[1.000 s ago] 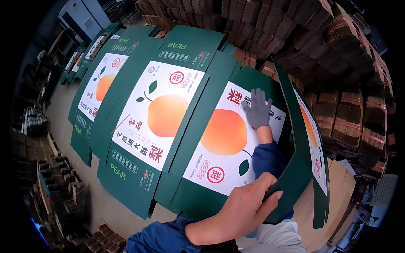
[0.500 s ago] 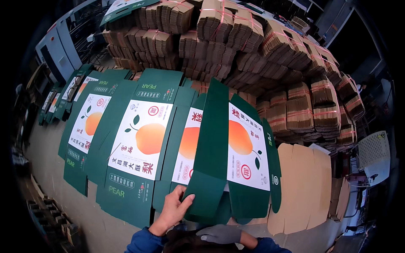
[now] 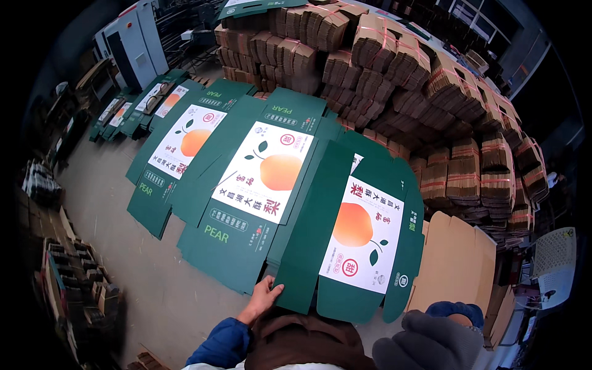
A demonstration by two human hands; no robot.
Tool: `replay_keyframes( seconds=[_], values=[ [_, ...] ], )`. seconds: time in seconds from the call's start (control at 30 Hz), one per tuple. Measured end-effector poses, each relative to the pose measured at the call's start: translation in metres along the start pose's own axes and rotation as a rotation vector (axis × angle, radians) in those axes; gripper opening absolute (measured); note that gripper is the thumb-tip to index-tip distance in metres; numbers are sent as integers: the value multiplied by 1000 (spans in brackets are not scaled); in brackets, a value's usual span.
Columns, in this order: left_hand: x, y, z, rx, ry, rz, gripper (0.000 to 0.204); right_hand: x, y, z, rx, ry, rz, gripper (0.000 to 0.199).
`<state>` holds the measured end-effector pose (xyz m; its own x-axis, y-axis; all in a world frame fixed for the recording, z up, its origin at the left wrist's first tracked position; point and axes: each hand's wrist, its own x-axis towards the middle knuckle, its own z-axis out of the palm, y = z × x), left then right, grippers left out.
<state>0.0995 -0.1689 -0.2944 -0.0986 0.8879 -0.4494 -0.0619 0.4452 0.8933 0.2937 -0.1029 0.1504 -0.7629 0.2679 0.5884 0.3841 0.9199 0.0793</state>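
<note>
A grey floor (image 3: 145, 271) stretches across the left and lower part of the view. At its far end, on the left, a smaller group of green cartons (image 3: 142, 120) rests on it. Nearer, flat green printed cartons (image 3: 206, 246) lie overlapping in a row above it; what directly bears them is hidden. The brown cardboard stacks (image 3: 370, 77) carry a green-and-white sheet (image 3: 262, 8) on top.
</note>
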Motion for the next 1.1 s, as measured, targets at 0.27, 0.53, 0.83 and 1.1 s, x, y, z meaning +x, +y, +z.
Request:
replay_keyframes(
  seconds=[0.27, 0.53, 0.83, 1.1],
  values=[
    [-14, 21, -8, 154, 74, -27, 20, -17, 67, 44, 38, 150, -461, 12],
    [-32, 72, 2, 166, 115, -146, 22, -137, 318, 340, 384, -287, 795, 48],
    [-45, 97, 6, 347, 160, -166, 23, -150, 435, 451, 707, -397, 1500, 44],
    [0, 62, -12, 309, 183, -122, 29, -137, 435, 397, 669, -321, 1335, 41]
  ],
)
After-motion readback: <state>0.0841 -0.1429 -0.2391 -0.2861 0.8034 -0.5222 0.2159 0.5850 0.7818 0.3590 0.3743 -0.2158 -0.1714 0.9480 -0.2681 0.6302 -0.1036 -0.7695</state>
